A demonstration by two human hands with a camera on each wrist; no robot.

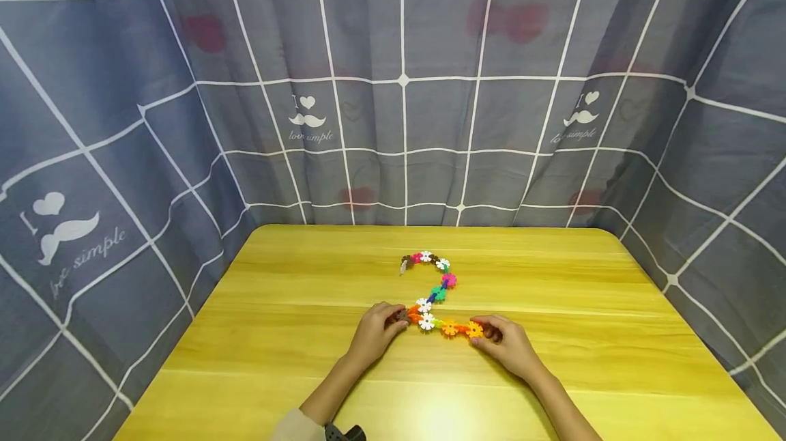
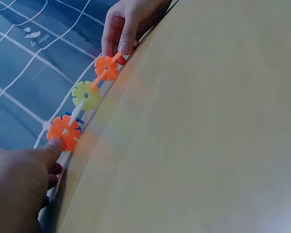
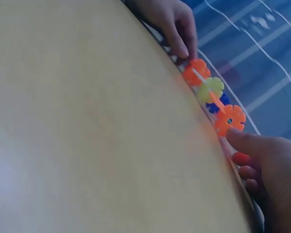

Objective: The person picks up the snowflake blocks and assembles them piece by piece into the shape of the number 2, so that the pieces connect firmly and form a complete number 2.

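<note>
A chain of interlocking flower-shaped plastic discs (image 1: 449,280) lies on the table, bent like a figure 2. Its curved upper end finishes in a brown and a white disc. Along the bottom runs a straight row. My left hand (image 1: 371,333) pinches the brown disc (image 1: 402,315) at the row's left end, part of it hidden by fingers. At the opposite end, the thumb and fingers of my right hand (image 1: 510,345) grip a yellow-orange disc (image 1: 474,330). Seen from the left wrist, orange discs (image 2: 64,132) and a yellow-green disc (image 2: 86,95) stand between both hands.
The yellow wood-grain table (image 1: 295,270) extends around the chain on every side. A grey-blue curtain with white grid lines (image 1: 368,120) hangs behind its back edge and along both sides. A dark wrist strap (image 1: 345,433) shows beside the left sleeve (image 1: 297,426).
</note>
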